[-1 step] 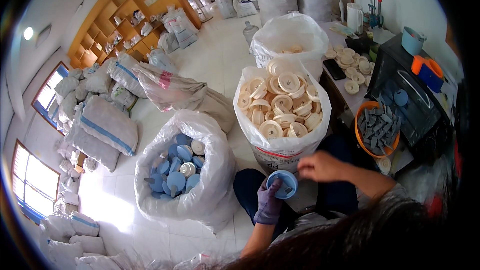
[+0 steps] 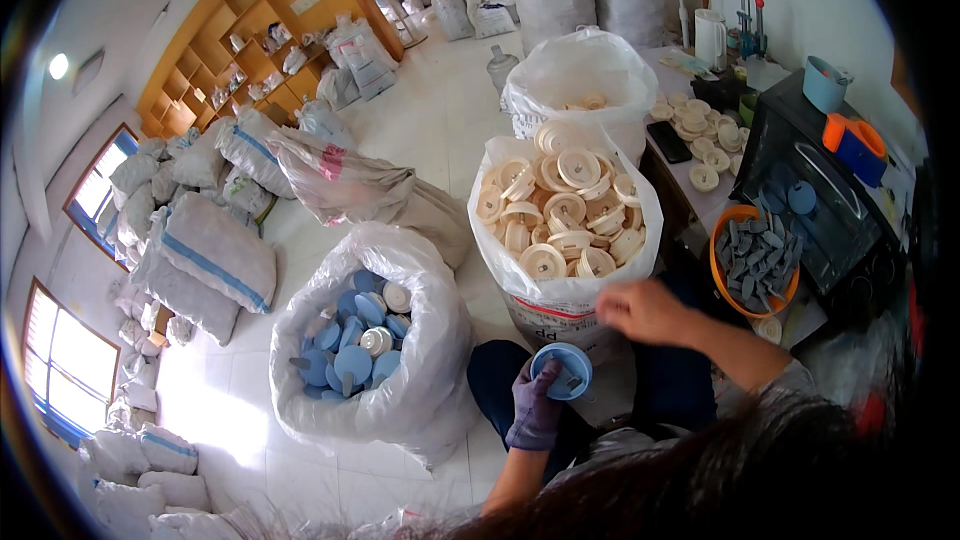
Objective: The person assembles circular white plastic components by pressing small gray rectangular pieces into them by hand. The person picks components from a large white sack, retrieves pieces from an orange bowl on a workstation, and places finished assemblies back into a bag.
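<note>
My left hand [image 2: 536,408], in a purple glove, is closed round the side of a light-blue round cup-like piece [image 2: 585,359] between my knees. Its open side faces up, and a small grey piece [image 2: 573,382] lies inside. Just above and to the right is my bare right hand [image 2: 640,313], apart from the cup, its fingers curled together. Whatever they may pinch is hidden. Behind that hand stands a white woven sack [image 2: 650,225] full of cream round wheel-like parts [image 2: 565,208].
To the left, a plastic-lined sack [image 2: 440,340] holds blue discs [image 2: 353,364] and some white wheels. On the right, an orange basket [image 2: 793,297] of grey pieces stands beside a black oven [image 2: 820,200]. A table carries more cream parts [image 2: 704,176] and a phone [image 2: 669,141]. Stuffed sacks [image 2: 220,250] line the left.
My right hand has risen slightly, away from the cup. My left hand and the cup have shifted a touch to the left.
</note>
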{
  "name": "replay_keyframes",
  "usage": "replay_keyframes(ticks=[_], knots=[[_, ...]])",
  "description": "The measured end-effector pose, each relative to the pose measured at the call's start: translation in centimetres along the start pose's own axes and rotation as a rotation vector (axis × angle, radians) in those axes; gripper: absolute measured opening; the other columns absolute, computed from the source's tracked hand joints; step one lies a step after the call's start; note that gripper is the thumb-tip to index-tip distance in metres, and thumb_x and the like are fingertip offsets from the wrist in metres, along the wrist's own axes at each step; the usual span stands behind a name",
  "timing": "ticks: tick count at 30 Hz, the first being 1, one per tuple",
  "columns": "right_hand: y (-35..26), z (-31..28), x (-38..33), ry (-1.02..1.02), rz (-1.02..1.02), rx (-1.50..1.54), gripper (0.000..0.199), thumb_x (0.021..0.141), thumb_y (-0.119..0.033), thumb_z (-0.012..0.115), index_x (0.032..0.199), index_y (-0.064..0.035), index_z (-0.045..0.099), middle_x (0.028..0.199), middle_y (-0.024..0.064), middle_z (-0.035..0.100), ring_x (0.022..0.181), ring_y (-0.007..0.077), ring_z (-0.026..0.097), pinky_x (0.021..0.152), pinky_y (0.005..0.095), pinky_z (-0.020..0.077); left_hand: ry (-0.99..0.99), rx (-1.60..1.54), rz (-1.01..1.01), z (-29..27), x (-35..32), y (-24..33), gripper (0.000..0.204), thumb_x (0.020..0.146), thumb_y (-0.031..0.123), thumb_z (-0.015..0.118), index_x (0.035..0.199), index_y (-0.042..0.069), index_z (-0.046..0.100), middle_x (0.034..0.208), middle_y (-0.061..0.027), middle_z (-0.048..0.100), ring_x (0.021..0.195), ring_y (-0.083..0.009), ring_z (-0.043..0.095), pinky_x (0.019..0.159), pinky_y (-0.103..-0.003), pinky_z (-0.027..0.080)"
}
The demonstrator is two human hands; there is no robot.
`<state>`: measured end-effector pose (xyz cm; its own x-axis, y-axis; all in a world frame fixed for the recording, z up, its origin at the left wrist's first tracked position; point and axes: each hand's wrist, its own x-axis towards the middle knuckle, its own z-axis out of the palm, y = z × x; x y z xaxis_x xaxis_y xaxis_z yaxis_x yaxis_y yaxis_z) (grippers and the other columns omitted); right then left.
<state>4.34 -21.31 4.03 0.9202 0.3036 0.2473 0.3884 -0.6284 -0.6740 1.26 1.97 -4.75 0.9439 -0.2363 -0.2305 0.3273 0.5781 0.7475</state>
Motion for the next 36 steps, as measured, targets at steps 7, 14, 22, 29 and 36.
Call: replay_keyframes(ticks=[7,14,22,29,36], knots=[[6.7,-4.9,14.9,0.505,0.039,-0.480,0.012,0.081,-0.015,0.062,0.088,-0.0052,0.060,0.093,0.0139,0.060,0.085,0.0329,0.062,0.071,0.0442,0.0483,-0.097,-0.236,-0.161,-0.7,0.8,-0.3,0.031,0.086,0.012,0.065,0.114,0.002,0.056,0.103,-0.0073,0.063,0.095,-0.0204,0.062,0.087,-0.036,0.051],[4.4,-4.8,12.8,0.439,-0.078,-0.112,0.018,0.087,-0.014,0.060,0.101,-0.0046,0.056,0.087,0.0067,0.060,0.072,0.0234,0.063,0.060,0.0346,0.0502,-0.133,-0.276,-0.243,0.3,0.4,0.3,0.035,0.086,0.007,0.060,0.120,0.002,0.053,0.111,-0.0117,0.062,0.104,-0.0253,0.062,0.093,-0.040,0.051],[0.4,-1.3,-1.3,-0.344,0.435,0.753,0.028,0.093,-0.034,0.057,0.105,-0.0086,0.057,0.075,0.0015,0.057,0.058,0.0103,0.055,0.051,0.0246,0.0453,-0.055,-0.016,-0.303,3.2,0.4,-0.5,0.036,0.085,0.010,0.062,0.118,-0.004,0.055,0.108,-0.0121,0.064,0.097,-0.0211,0.064,0.087,-0.031,0.052],[-0.2,3.7,-6.3,0.116,0.196,0.321,0.053,0.076,-0.025,0.076,0.118,-0.0041,0.054,0.112,0.0148,0.053,0.098,0.0293,0.058,0.086,0.0365,0.0480,-0.009,0.101,-0.256,3.3,0.1,-1.8,0.039,0.081,0.011,0.063,0.116,-0.005,0.057,0.106,-0.0120,0.065,0.095,-0.0191,0.065,0.084,-0.030,0.052],[-0.7,3.9,-7.2,0.131,-0.099,0.195,0.052,0.077,-0.013,0.075,0.125,-0.0063,0.056,0.126,0.0156,0.051,0.114,0.0311,0.053,0.096,0.0379,0.0445,-0.229,0.512,0.030,2.1,-0.3,-2.4,0.038,0.079,-0.004,0.059,0.117,0.002,0.062,0.114,-0.0112,0.063,0.105,-0.0230,0.063,0.089,-0.033,0.051]])
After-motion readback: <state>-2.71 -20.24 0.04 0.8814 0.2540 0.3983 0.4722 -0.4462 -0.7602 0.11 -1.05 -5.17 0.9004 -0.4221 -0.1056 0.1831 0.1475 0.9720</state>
